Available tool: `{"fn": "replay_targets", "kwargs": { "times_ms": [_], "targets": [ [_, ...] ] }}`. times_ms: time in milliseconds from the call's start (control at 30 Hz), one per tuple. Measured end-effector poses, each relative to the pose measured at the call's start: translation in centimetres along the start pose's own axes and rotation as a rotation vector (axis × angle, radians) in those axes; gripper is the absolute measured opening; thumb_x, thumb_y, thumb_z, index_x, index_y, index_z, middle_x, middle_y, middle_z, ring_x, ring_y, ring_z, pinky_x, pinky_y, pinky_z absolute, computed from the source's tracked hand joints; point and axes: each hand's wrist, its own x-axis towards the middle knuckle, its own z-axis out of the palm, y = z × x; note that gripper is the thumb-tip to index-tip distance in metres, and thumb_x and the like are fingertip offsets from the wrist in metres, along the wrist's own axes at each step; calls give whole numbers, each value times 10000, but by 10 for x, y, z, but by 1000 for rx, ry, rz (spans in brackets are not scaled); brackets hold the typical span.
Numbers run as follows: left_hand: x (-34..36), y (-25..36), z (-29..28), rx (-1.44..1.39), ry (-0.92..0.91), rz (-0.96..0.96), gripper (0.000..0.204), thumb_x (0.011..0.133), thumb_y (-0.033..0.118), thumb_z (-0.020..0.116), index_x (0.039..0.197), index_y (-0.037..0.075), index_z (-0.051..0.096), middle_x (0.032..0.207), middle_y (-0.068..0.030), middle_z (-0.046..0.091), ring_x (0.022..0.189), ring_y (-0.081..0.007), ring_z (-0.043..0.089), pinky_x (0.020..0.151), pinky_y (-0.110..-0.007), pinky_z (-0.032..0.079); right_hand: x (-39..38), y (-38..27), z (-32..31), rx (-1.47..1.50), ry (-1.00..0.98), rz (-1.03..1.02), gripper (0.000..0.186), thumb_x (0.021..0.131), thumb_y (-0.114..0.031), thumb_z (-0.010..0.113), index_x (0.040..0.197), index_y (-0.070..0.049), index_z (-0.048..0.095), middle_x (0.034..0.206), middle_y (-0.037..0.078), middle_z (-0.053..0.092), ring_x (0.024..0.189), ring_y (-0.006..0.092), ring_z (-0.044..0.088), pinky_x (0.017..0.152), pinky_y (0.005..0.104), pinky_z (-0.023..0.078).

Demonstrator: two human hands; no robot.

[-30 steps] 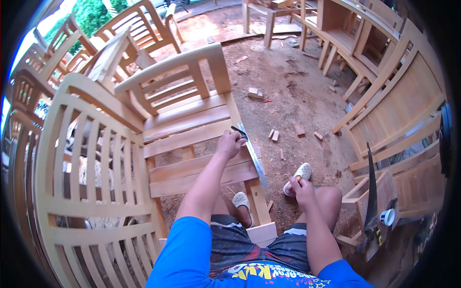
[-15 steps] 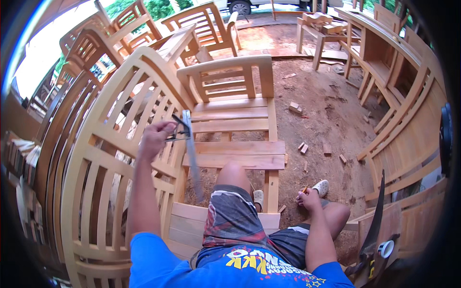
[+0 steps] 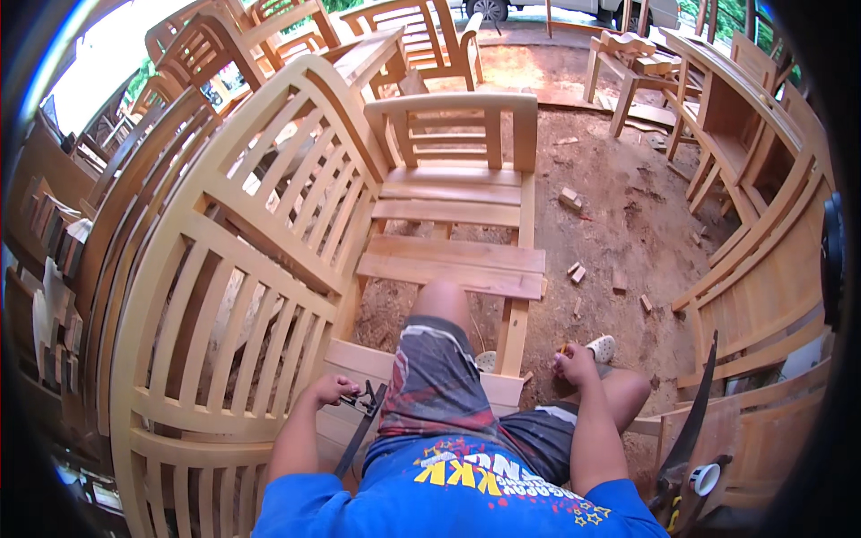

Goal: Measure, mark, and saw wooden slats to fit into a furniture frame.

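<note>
My left hand point(image 3: 334, 389) is closed on the black handle end of a bar clamp point(image 3: 363, 444), whose long flat bar slants down beside my thigh. The clamp is over the seat slats of an unfinished wooden bench. My right hand point(image 3: 574, 363) is closed above my bent right knee, with the small orange tip of a pencil point(image 3: 564, 347) just showing at the fingers. The bench's slatted backrest point(image 3: 235, 314) rises on my left. At its far end stands a slatted armrest panel point(image 3: 456, 100). Loose-looking seat boards point(image 3: 457, 255) lie across the frame in front of my left knee.
Small wood offcuts point(image 3: 570, 198) are scattered over the dirt floor point(image 3: 619, 224). A handsaw point(image 3: 695, 417) and a white roll point(image 3: 704, 480) are at the lower right. Wooden furniture point(image 3: 726, 134) lines the right side; more chairs point(image 3: 211, 54) are stacked at the far left.
My left hand has brought the bar clamp down and toward me, from in front of the backrest to beside my thigh. The view has shifted slightly; my right hand stays near my knee.
</note>
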Motion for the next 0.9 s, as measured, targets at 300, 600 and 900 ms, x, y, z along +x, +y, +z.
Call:
{"fn": "replay_targets", "kwargs": {
  "times_ms": [300,600,900],
  "targets": [
    [34,-56,-3,430,20,-86,259,904,315,829,1029,88,811,872,-59,783,764,-174,702,717,-354,566,3,-22,14,-261,93,-81,204,987,-178,717,988,24,692,796,109,730,663,173,655,635,357,538],
    [142,173,23,827,476,594,671,864,110,704,1492,259,518,1540,-84,495,1393,-320,515,1125,-468,470,-15,34,17,-496,278,-93,184,882,-193,774,935,-19,742,802,161,725,726,291,701,704,417,559],
    [243,244,46,1206,463,659,661,1062,126,372,1668,353,233,1770,11,156,1570,-347,310,1164,-597,385,-37,-9,44,-518,268,90,272,923,-197,778,1109,-1,745,957,174,775,867,275,748,796,393,581]
  ]
}}
